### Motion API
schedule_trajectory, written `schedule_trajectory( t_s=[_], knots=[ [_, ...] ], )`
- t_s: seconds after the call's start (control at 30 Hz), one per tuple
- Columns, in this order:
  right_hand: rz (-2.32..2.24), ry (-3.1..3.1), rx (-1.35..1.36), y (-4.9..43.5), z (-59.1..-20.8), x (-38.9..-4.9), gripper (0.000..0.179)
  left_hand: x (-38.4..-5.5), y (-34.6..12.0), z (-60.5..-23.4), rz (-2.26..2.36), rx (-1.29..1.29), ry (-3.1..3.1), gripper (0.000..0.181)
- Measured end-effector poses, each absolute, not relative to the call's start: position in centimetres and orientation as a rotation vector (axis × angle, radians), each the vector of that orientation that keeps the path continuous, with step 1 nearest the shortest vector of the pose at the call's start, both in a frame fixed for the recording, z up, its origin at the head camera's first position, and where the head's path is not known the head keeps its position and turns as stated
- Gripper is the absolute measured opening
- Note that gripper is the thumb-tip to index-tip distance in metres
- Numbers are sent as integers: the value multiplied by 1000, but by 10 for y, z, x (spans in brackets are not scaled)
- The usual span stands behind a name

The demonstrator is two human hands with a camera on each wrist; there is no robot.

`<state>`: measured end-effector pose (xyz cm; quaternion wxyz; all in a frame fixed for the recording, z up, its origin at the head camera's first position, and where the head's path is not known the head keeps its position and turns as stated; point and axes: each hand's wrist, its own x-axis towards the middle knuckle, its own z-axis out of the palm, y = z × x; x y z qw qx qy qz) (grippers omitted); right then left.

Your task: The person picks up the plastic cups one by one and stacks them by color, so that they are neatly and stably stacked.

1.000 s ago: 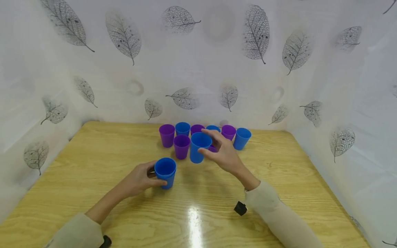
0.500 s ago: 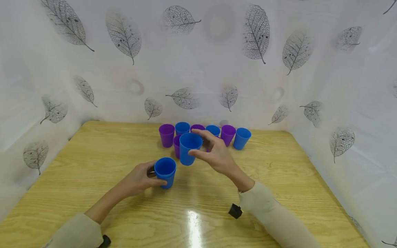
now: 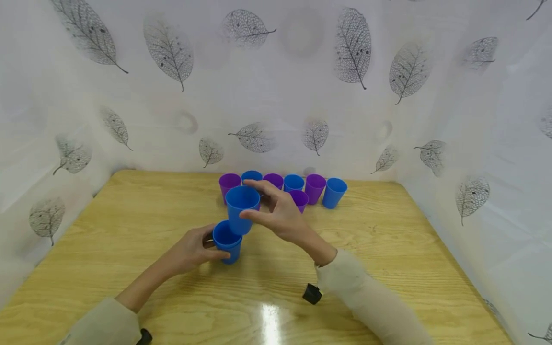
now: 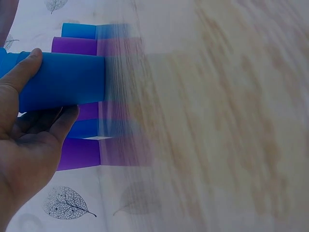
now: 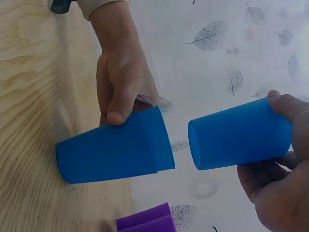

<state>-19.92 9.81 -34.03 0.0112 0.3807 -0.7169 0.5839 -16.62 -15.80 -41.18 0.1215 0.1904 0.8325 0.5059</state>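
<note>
My left hand grips a stack of nested blue cups upright on the wooden table, thumb on the near side. Two rims show in the right wrist view, where the stack has its base on the wood. Above it, slightly to the right, my right hand holds another blue cup between thumb and fingers. That cup is upright, its base close over the stack's mouth, with a gap between them in the right wrist view. The right hand partly hides the cups behind it.
Along the table's back edge stands a row of alternating purple cups and blue cups. One purple cup stands nearer, beside the right hand. A leaf-patterned sheet encloses the back and sides of the table.
My right hand has carried its blue cup leftward and slightly down, from in front of the back row to above the stack. The left hand has kept its grip in place.
</note>
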Motion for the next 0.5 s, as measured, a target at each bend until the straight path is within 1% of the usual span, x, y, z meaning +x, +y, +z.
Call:
schedule_trajectory(
  t_s=[0.1,0.23,0.5],
  knots=[
    [1810,-2236,1211,92,-341,-198,77,-166,-159,-412,1478,558,2419,71],
    [1817,-2256,1228,85,-341,-197,66,-165,-160,-412,1490,593,2402,70],
    [1810,-2305,1202,76,-345,-195,64,-166,-160,-412,1505,626,2391,69]
  ],
)
